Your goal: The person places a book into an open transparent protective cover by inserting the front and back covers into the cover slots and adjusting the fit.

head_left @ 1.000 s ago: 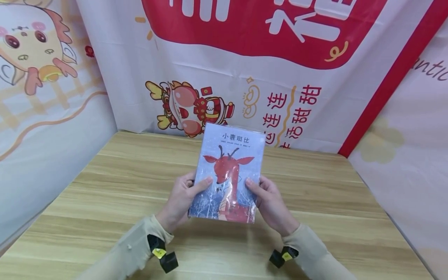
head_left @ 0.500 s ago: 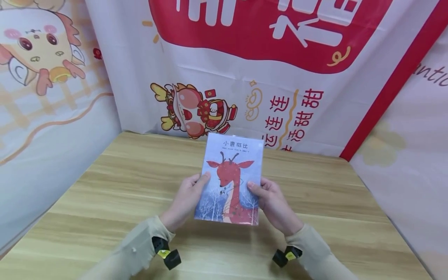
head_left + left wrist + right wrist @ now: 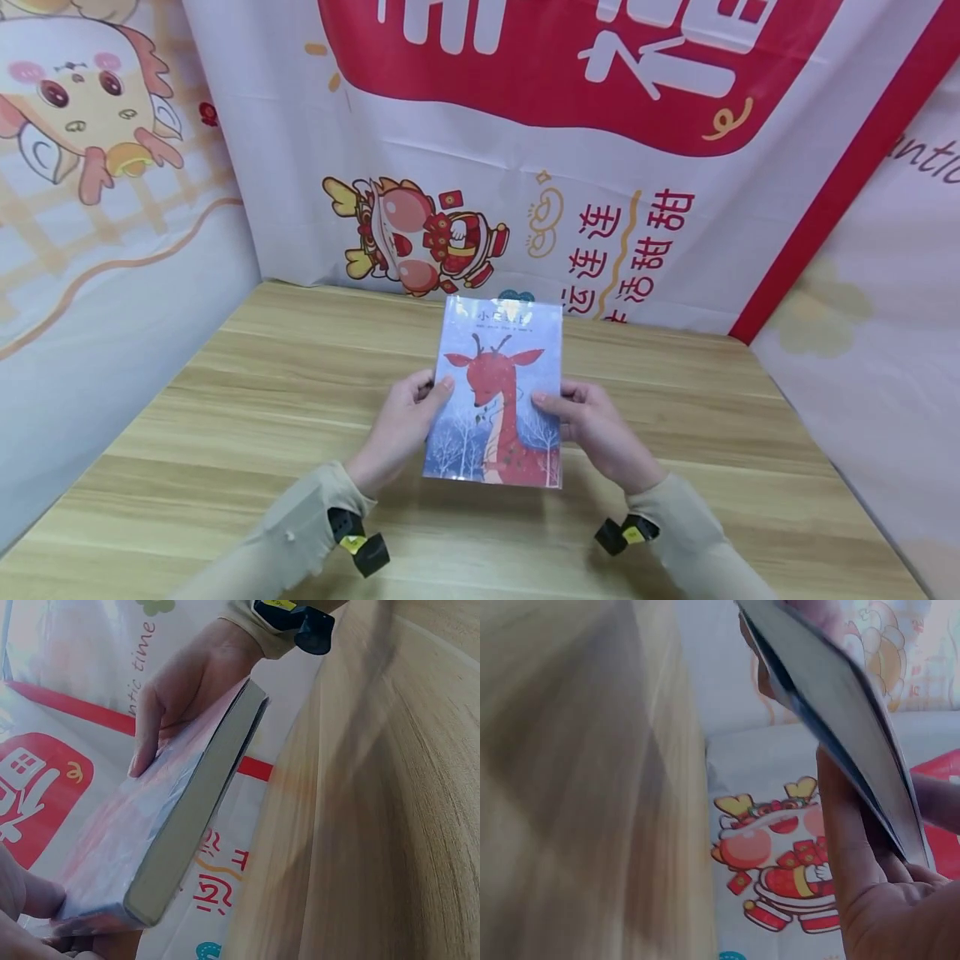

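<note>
A closed book (image 3: 491, 392) with a glossy pale-blue cover, a red deer and white trees is held up above the table. My left hand (image 3: 401, 425) grips its left edge, thumb on the front cover. On the opposite edge, my right hand (image 3: 603, 429) holds it the same way. From the left wrist view, the page block of the book (image 3: 196, 814) faces the camera, with the right hand (image 3: 187, 686) at the far edge. In the right wrist view, fingers of the right hand (image 3: 889, 907) lie behind the book (image 3: 847, 712).
A wood-grain table (image 3: 262, 392) lies beneath the book. White cloth with red print (image 3: 600, 108) hangs at the back, and printed cloth panels (image 3: 112, 250) stand at the left and right. Each wrist wears a black strap with a small camera (image 3: 371, 554).
The book has come slightly lower and tilted, so glare now covers its title. Both hands keep their hold, and the right one has shifted a little to the right.
</note>
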`<state>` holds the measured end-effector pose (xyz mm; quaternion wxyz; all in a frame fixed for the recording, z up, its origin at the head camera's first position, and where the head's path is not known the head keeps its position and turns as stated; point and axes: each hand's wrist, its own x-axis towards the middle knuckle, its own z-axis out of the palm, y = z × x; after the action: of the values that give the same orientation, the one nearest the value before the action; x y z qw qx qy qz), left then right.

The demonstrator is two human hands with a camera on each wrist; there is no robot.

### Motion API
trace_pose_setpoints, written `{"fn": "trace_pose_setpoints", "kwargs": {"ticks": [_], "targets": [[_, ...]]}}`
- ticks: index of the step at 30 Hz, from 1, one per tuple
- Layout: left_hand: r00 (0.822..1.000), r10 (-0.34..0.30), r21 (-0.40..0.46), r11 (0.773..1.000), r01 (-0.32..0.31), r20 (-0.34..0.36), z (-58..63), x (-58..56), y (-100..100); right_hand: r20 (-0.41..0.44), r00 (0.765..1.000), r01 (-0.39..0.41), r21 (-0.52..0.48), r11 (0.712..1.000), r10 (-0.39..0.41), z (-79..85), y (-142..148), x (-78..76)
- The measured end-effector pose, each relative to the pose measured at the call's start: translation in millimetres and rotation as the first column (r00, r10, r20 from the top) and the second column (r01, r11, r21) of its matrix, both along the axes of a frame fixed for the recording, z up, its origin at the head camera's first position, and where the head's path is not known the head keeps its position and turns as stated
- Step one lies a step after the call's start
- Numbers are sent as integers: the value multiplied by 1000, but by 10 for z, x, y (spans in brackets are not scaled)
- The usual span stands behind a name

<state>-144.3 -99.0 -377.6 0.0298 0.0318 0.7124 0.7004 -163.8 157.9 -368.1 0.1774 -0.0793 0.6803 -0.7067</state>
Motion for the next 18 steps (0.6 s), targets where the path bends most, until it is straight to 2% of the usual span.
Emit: {"fn": "trace_pose_setpoints", "kwargs": {"ticks": [6,18], "targets": [[1000,-16,14,1000,16,11,-15,0,-4,5,1000,24,84,996,-24,38,54,-27],[997,-32,25,999,30,64,-15,-8,-17,17,1000,-26,94,995,24,67,139,-78]]}}
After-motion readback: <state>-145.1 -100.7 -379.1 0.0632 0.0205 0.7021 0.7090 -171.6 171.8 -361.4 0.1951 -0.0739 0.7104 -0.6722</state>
